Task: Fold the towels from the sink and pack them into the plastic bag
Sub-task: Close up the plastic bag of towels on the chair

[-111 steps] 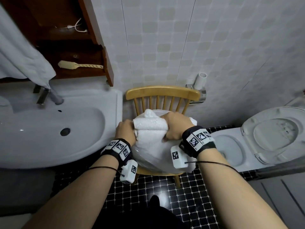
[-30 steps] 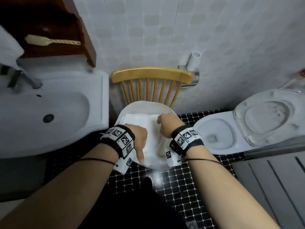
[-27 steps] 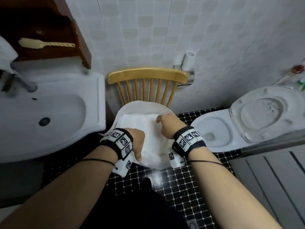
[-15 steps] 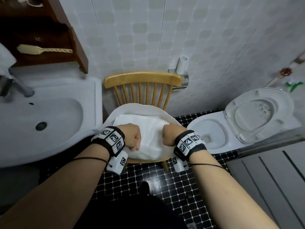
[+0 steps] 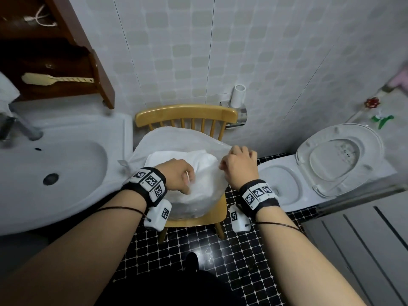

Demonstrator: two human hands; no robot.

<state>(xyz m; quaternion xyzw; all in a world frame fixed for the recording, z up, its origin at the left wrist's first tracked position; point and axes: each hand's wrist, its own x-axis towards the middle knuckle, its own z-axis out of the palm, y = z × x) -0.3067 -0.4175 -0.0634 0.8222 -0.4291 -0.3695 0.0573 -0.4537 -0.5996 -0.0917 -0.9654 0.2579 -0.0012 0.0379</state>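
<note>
With the folded towels sitting inside the plastic bag on the chair, the left hand and right hand are each pinching the bag film with curled fingers, which are best drawing the mouth closed evenly over the stack.

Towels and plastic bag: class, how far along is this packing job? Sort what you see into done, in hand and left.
Done: white towels lie inside the plastic bag on the chair; the sink holds none. In hand: left hand and right hand both pinch the bag's film. Left: the bag looks unclosed, and a white cloth at the left edge may be another towel.
</note>
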